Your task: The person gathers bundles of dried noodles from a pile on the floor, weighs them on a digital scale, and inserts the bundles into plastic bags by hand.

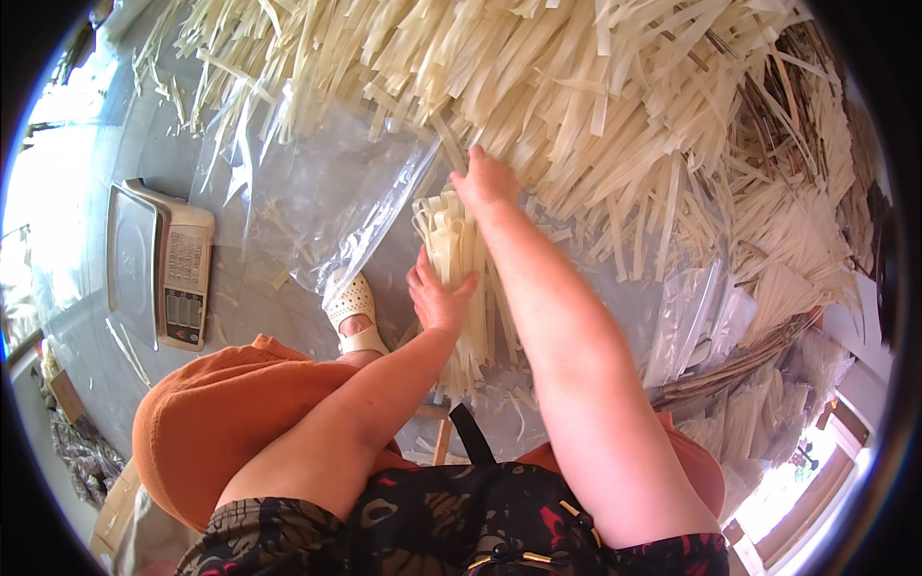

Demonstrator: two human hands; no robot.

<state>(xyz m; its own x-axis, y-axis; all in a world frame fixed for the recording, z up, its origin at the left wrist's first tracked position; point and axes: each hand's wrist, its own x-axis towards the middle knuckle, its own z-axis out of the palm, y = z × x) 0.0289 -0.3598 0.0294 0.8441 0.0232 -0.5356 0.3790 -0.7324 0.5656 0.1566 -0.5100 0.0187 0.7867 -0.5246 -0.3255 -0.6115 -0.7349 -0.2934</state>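
Note:
My left hand (441,297) is wrapped around a bundle of pale, flat dried strips (455,248), which look like wide noodles. The strips bend over in loops at the bundle's far end, and their loose ends hang toward my lap. Just beyond the loops, my right hand (491,184) pinches a single pale strip (450,142) between thumb and finger at the near edge of a big heap of strips (533,93). A clear plastic sheet (338,165) lies to the left of both hands.
A digital scale (189,270) with a keypad stands on the floor at left. My cream clog (351,302) is under the sheet's corner. Thin brown sticks (742,360) and clear plastic bags (681,324) lie at right, near a second pile of broken strips (792,237).

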